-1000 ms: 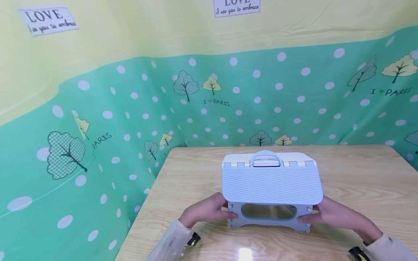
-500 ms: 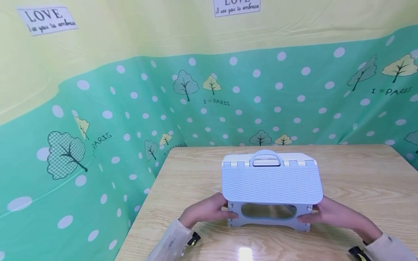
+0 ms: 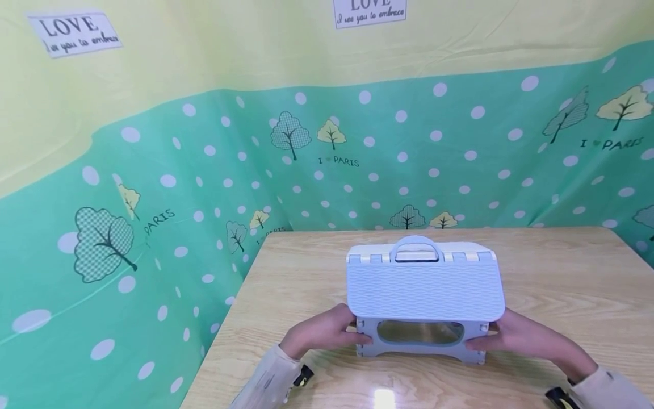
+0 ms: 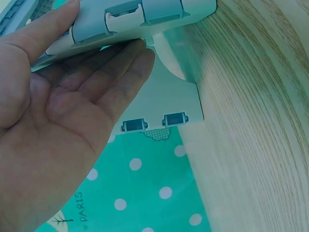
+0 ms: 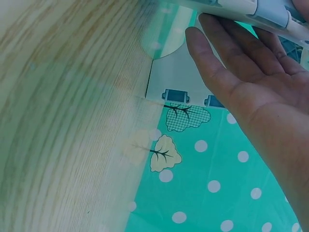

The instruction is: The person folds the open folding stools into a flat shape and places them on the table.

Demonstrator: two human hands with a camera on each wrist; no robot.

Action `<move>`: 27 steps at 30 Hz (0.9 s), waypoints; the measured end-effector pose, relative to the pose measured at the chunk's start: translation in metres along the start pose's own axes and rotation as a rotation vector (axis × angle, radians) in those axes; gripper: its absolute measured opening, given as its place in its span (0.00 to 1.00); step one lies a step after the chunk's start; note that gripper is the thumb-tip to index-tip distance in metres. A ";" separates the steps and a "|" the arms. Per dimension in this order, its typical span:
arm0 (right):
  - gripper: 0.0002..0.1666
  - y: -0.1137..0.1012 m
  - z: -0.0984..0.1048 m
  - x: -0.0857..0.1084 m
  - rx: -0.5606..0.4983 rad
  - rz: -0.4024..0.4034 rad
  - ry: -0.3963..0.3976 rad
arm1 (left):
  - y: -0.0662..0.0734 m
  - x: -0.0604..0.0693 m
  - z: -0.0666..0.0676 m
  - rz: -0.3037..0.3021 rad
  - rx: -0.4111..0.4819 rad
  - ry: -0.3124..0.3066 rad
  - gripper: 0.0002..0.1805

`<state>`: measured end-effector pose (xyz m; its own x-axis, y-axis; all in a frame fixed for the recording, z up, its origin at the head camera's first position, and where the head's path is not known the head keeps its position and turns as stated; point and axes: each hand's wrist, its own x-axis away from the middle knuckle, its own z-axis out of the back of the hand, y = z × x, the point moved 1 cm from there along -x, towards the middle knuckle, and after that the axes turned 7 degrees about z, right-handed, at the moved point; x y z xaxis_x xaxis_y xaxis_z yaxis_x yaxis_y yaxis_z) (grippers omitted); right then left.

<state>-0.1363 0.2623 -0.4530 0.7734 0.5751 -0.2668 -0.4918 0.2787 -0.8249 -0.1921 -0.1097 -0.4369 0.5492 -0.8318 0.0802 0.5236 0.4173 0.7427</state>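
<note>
A light blue and white plastic folding step stool (image 3: 424,289) stands unfolded on the table, its carry handle (image 3: 416,249) at the far edge of the ribbed top. My left hand (image 3: 329,329) holds the near leg panel (image 3: 424,347) by its left side, thumb in front and fingers behind. At the right side of that panel, my right hand (image 3: 526,338) has the same hold. Both wrist views show the fingers (image 4: 120,72) reaching inside the stool, with the far leg panel (image 5: 166,79) beyond them. The stool's top hides part of both hands in the head view.
The wood-grain table (image 3: 572,272) extends around the stool. Behind it and to the left hangs a green and yellow cloth (image 3: 352,193) with dots and trees. Dark straps (image 3: 304,375) sit at the sleeve cuffs. A bright reflection lies on the table's near part.
</note>
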 end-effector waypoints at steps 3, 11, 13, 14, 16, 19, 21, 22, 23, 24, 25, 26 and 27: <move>0.61 0.001 0.000 0.000 -0.008 0.011 -0.005 | 0.000 0.000 0.000 -0.003 -0.004 -0.001 0.33; 0.62 0.002 0.000 0.001 -0.015 0.029 -0.016 | -0.002 -0.001 -0.001 -0.011 -0.011 -0.012 0.36; 0.62 0.002 0.000 0.001 -0.017 0.031 -0.020 | -0.002 -0.002 -0.001 -0.015 -0.011 -0.016 0.35; 0.62 0.003 0.001 0.001 -0.019 0.030 -0.022 | -0.003 -0.002 -0.001 -0.016 -0.011 -0.017 0.35; 0.62 0.003 0.000 0.001 -0.021 0.028 -0.025 | -0.003 -0.002 -0.001 -0.016 -0.011 -0.018 0.35; 0.62 0.004 0.000 0.001 -0.029 0.023 -0.035 | -0.003 -0.001 -0.001 -0.010 -0.002 -0.019 0.36; 0.62 0.005 0.000 0.001 -0.039 0.020 -0.045 | -0.002 -0.001 -0.001 -0.006 0.005 -0.021 0.36; 0.62 0.005 0.000 0.001 -0.046 0.019 -0.051 | -0.002 -0.001 -0.001 -0.004 0.007 -0.022 0.37; 0.62 0.005 0.000 0.001 -0.053 0.018 -0.057 | -0.002 -0.001 -0.001 -0.003 0.010 -0.023 0.37; 0.62 0.005 0.001 0.001 -0.062 0.015 -0.063 | -0.002 -0.001 -0.001 -0.002 0.010 -0.023 0.37; 0.62 0.005 0.001 0.001 -0.068 0.014 -0.067 | -0.002 -0.001 -0.001 -0.002 0.011 -0.024 0.37; 0.62 0.005 0.001 0.001 -0.075 0.013 -0.069 | -0.002 -0.001 -0.001 -0.002 0.009 -0.024 0.37; 0.62 0.005 0.001 0.001 -0.082 0.012 -0.073 | -0.002 -0.001 -0.001 -0.003 0.005 -0.023 0.37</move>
<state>-0.1385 0.2650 -0.4568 0.7351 0.6332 -0.2422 -0.4642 0.2096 -0.8606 -0.1931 -0.1088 -0.4391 0.5324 -0.8413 0.0935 0.5218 0.4132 0.7464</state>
